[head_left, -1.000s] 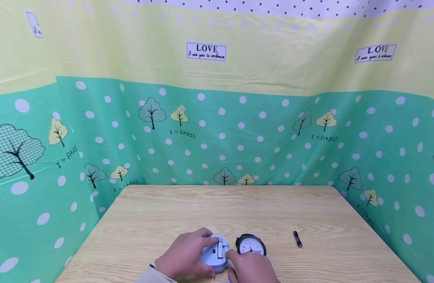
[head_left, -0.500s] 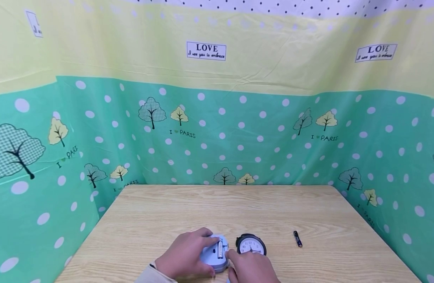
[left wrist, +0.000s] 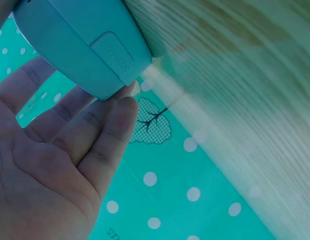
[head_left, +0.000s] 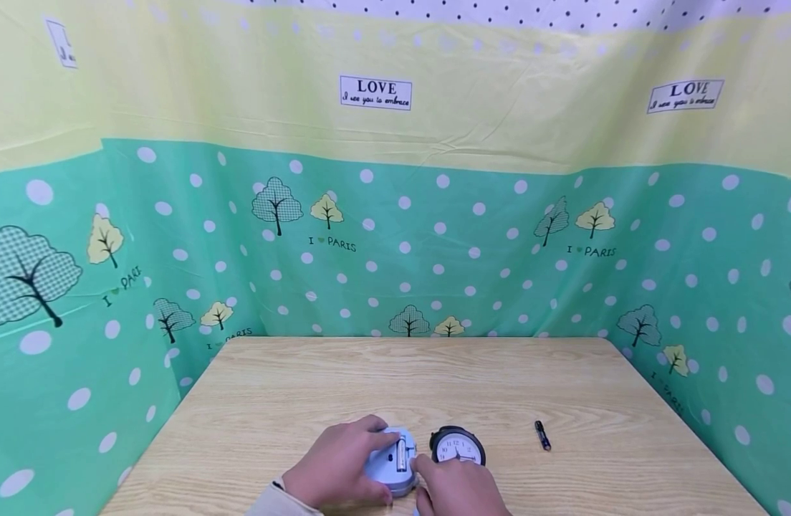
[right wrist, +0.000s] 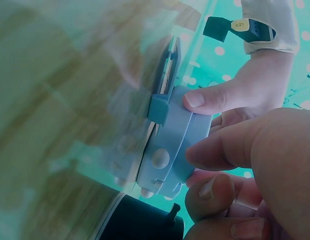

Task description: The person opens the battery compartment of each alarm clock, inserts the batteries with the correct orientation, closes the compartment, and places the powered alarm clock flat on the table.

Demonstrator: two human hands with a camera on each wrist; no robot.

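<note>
Wood-grain table [head_left: 395, 380] | on it: 1 blue case [head_left: 382, 469] | 1 black clock [head_left: 456, 446] | 1 dark cylinder [head_left: 542, 436]

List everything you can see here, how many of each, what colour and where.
Blue case: one, light blue, on the table, in the left hand
Fitted battery: one, pale, in the case's slot
Clock: one, black rim, white face, right of the case
Small cylinder: one, dark, right of the clock, perhaps a battery
Table: one, wood-look, light brown, beneath everything
Printed cloth: green and yellow mainly, behind and beside the table
Left hand: one, gripping the case
Right hand: one, fingertip at the case's right edge
Sleeve: one, pale, at the left wrist
</note>
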